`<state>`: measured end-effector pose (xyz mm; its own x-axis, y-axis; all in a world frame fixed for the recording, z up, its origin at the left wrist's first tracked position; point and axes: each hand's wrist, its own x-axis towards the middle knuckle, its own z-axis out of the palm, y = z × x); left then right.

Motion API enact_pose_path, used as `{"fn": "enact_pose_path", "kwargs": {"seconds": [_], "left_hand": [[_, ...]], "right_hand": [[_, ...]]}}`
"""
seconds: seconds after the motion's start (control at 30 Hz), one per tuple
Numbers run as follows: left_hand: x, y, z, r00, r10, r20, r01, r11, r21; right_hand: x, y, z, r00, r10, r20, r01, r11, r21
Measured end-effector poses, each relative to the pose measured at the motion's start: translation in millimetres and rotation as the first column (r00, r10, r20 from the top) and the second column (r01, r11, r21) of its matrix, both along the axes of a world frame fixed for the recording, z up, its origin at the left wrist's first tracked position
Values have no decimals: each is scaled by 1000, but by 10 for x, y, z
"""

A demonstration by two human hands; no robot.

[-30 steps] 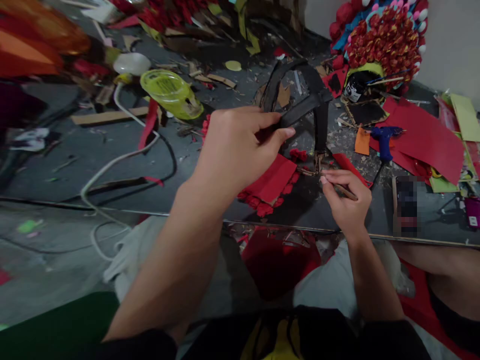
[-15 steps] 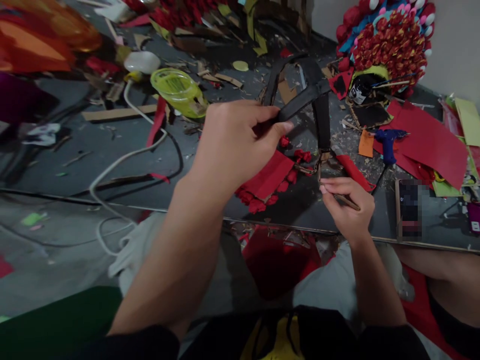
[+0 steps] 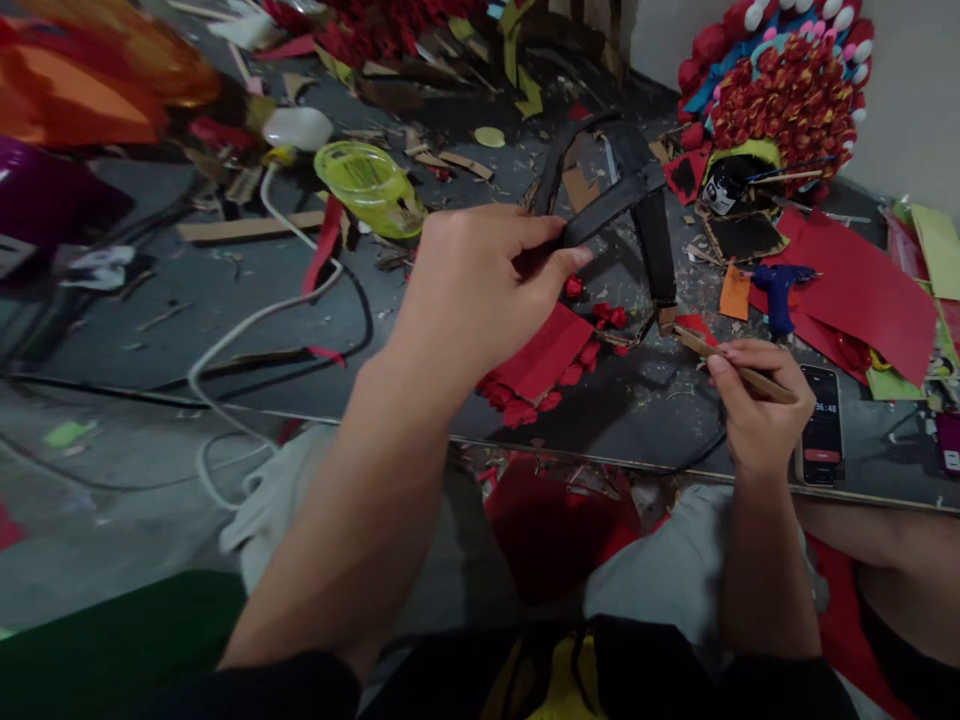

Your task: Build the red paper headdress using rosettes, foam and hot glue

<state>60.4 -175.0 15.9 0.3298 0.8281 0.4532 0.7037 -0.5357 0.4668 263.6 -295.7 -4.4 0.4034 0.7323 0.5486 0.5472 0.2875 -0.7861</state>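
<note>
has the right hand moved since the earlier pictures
Yes, the right hand has moved rightward, nearer the phone on the table and away from the black frame.

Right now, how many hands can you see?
2. The left hand pinches the black frame near the middle; the right hand, lower and to its right, holds a brown stick. Another person's limb shows at right, but their hands are out of view.

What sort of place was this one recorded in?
Probably a craft workspace, perhaps an informal one: a glue gun, red paper and a cardboard strip lie on a table strewn with scraps.
</note>
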Motion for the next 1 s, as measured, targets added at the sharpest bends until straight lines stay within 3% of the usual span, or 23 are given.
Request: {"fn": "enact_pose_path", "kwargs": {"seconds": [0.13,0.27,0.5,0.67,1.0], "left_hand": [[4,-3,8,1000,-21,-17,21,1000,-5],[1,-16,-2,997,-71,-29,70,997,-17],[-12,-28,-24,981,-194,-12,194,981,28],[-8,-43,7,965,-261,7,260,965,32],[-22,-32,5,988,-154,-18,154,988,-20]], "right_hand": [[59,-5,9,996,-57,-62,49,991,-124],[104,-8,16,995,-9,-104,-13,978,-208],[128,27,-10,994,41,-102,-67,962,-263],[147,75,-62,999,17,-50,-28,976,-217],[239,125,-150,995,-86,-48,73,974,-216]]}}
